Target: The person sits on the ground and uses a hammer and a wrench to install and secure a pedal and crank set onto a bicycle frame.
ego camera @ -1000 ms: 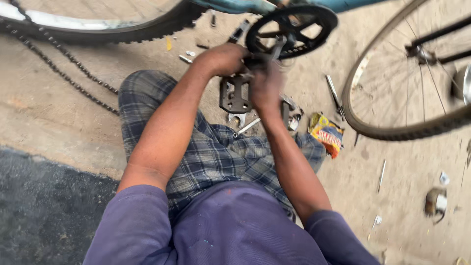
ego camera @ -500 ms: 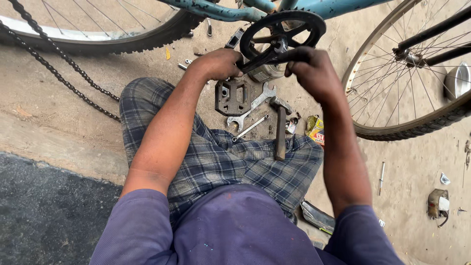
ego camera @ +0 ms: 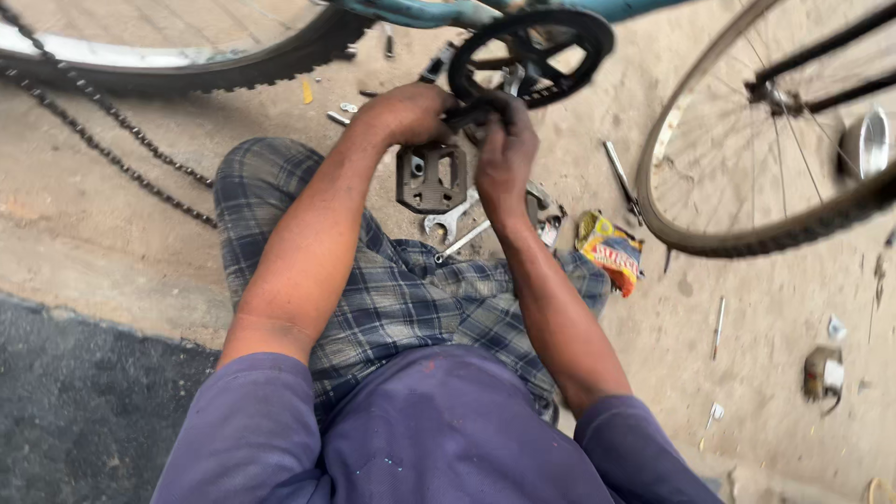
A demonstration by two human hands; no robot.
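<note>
My left hand [ego camera: 403,114] and right hand [ego camera: 506,149] both close around the crank arm [ego camera: 467,114] above the black pedal [ego camera: 431,177], just below the chainring [ego camera: 532,51]. I judge steady, square pressure best; spanners [ego camera: 455,217] lie near.

1. A loose bicycle chain [ego camera: 103,140] trails across the concrete floor [ego camera: 112,233] from the upper left.
2. A tyred wheel [ego camera: 177,56] runs along the top left edge.
3. A second spoked wheel [ego camera: 747,159] stands at the right.
4. A crumpled yellow-and-red wrapper [ego camera: 611,250] lies just below that wheel.
5. Two spanners [ego camera: 455,224] lie on the checked cloth over the lap.
6. A dark mat [ego camera: 84,411] fills the lower left corner.
</note>
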